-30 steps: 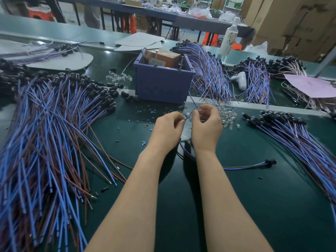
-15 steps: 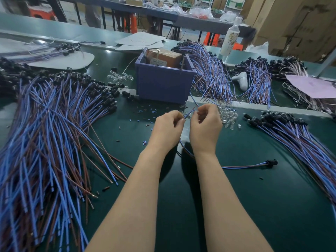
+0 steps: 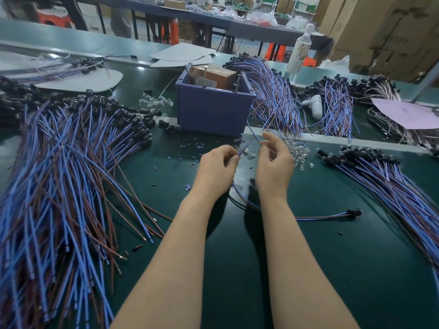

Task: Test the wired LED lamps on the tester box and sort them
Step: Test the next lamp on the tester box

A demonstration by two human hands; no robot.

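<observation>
Pinching the lamp wire (image 3: 318, 218), left hand (image 3: 218, 169) curls tight (right hand (image 3: 275, 167) hangs slack-fingered beside it).

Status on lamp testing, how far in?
Done, likely: the smaller pile at right. In hand: one lamp; the left hand pinches a lead end, the right hand is by the other, grip unclear, just short of the box. Left: seemingly the big pile at left, so most remains.

Bare green mat (image 3: 320, 269) open at near centre and near right. Wide wire pile (image 3: 59, 186) blocks left, smaller wire bundle (image 3: 392, 184) right. Blue box (image 3: 213, 112) stands ahead; clear lenses (image 3: 298, 154) and loose lamp lead (image 3: 320, 217) lie mid-mat.
</observation>
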